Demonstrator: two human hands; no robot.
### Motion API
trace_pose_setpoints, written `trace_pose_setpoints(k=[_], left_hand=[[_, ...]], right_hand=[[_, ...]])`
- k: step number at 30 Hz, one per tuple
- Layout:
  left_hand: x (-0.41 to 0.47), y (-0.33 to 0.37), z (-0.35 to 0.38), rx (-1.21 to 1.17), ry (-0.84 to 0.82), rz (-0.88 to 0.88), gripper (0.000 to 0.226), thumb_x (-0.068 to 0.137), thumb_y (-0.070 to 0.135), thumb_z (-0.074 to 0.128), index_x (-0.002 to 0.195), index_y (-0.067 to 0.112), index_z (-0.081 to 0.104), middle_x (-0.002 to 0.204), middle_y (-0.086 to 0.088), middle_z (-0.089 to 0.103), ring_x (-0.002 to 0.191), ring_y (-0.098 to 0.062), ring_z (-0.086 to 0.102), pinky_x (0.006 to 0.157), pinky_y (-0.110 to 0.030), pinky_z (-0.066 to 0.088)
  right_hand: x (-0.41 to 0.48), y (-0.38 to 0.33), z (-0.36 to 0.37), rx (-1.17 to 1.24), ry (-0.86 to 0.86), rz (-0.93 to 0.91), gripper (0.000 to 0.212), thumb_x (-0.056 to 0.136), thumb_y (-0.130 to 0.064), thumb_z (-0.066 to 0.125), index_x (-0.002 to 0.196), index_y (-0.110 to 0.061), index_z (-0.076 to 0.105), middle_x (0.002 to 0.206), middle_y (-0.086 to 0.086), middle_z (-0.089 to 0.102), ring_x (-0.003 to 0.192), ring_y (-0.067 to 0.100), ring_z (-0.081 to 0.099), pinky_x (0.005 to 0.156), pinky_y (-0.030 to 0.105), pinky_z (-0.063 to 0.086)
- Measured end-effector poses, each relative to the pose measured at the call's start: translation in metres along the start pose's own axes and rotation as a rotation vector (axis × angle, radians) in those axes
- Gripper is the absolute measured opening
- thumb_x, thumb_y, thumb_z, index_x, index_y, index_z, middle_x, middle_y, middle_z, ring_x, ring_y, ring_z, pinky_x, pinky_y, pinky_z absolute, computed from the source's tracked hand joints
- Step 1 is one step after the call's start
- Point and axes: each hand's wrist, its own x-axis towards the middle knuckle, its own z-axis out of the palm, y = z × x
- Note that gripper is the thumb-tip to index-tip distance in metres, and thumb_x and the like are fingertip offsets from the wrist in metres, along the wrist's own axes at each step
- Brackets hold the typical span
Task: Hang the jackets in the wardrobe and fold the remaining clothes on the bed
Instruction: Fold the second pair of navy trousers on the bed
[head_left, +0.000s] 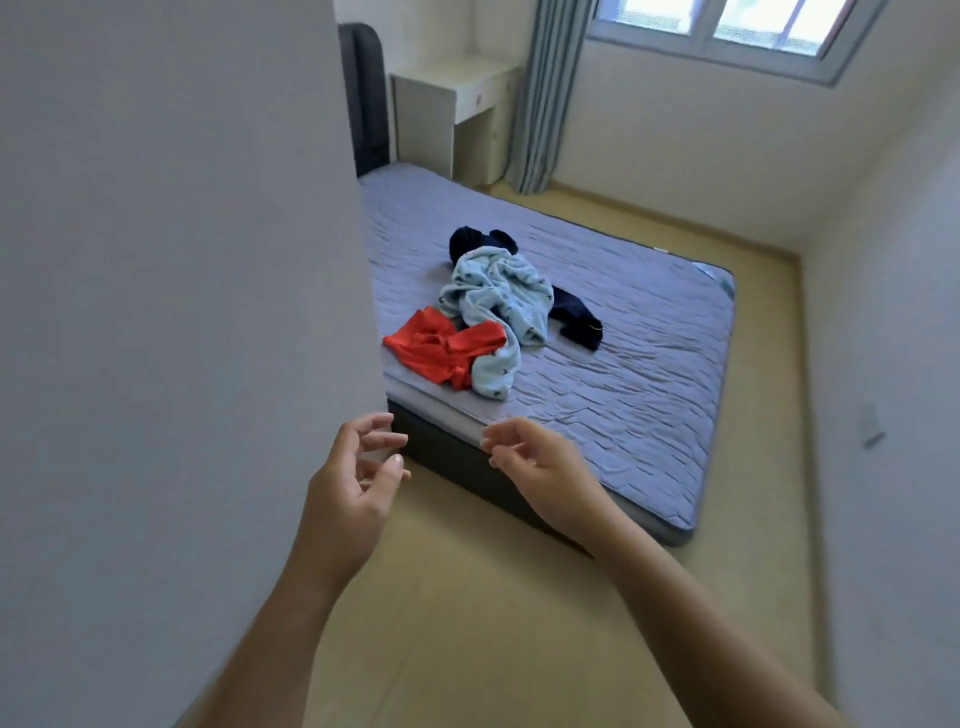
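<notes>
Red (441, 345), pale blue (501, 296) and navy (576, 317) clothes lie crumpled together on the bed (649, 374)

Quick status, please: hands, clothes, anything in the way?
Left hand and right hand empty, open. Clothes pile unfolded on bed. White panel partly blocks view.

Clothes (498, 301) are lying heaped on the bed (649, 374), toward its near left part. A wall (182, 260) is standing at left, covering the bed's left side. A desk (457, 98) is sitting beyond the bed, a curtain (545, 93) hanging just right of it, a window (727, 26) farther right.
</notes>
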Motion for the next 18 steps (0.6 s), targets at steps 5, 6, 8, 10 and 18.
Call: trace_pose_setpoints(k=[5,6,8,10,18], left_hand=[[0.093,-0.010,0.075,-0.018,-0.171,0.005,0.033,0.092,0.006,0.056,0.115,0.028,0.053,0.104,0.005,0.066,0.077,-0.010,0.068,0.072,-0.018,0.051],[0.111,-0.011,0.090,-0.018,-0.196,0.013,0.032,0.090,0.011,0.056,0.115,0.030,0.053,0.104,0.005,0.066,0.077,-0.010,0.068,0.071,-0.015,0.050],[0.149,-0.014,0.119,0.000,-0.227,0.029,0.033,0.084,0.024,0.054,0.114,0.038,0.052,0.104,0.009,0.066,0.078,-0.010,0.068,0.073,-0.016,0.051],[0.185,-0.021,0.144,0.037,-0.244,0.022,0.033,0.082,0.027,0.054,0.110,0.045,0.051,0.104,0.013,0.066,0.081,-0.011,0.067,0.076,-0.021,0.052],[0.358,-0.069,0.218,0.266,-0.315,-0.048,0.032,0.088,0.008,0.061,0.110,0.030,0.055,0.111,0.010,0.061,0.093,0.009,0.055,0.071,-0.002,0.039]], right_hand=[[0.059,0.053,-0.054,-0.008,0.106,0.085,0.015,0.095,-0.021,0.054,0.105,-0.030,0.062,0.101,-0.011,0.068,0.089,0.005,0.062,0.075,0.018,0.050],[0.074,0.064,-0.063,-0.002,0.118,0.091,0.015,0.095,-0.021,0.054,0.104,-0.030,0.062,0.100,-0.010,0.068,0.090,0.007,0.063,0.076,0.020,0.051],[0.111,0.084,-0.080,0.011,0.129,0.099,0.015,0.095,-0.020,0.054,0.104,-0.030,0.061,0.100,-0.011,0.068,0.091,0.007,0.063,0.079,0.024,0.051],[0.153,0.101,-0.096,0.024,0.117,0.110,0.015,0.095,-0.019,0.054,0.105,-0.028,0.062,0.100,-0.012,0.068,0.091,0.008,0.063,0.079,0.024,0.051],[0.344,0.163,-0.153,0.008,0.004,0.225,0.016,0.095,-0.017,0.050,0.101,-0.027,0.061,0.100,-0.009,0.066,0.089,0.007,0.063,0.068,0.016,0.047]])
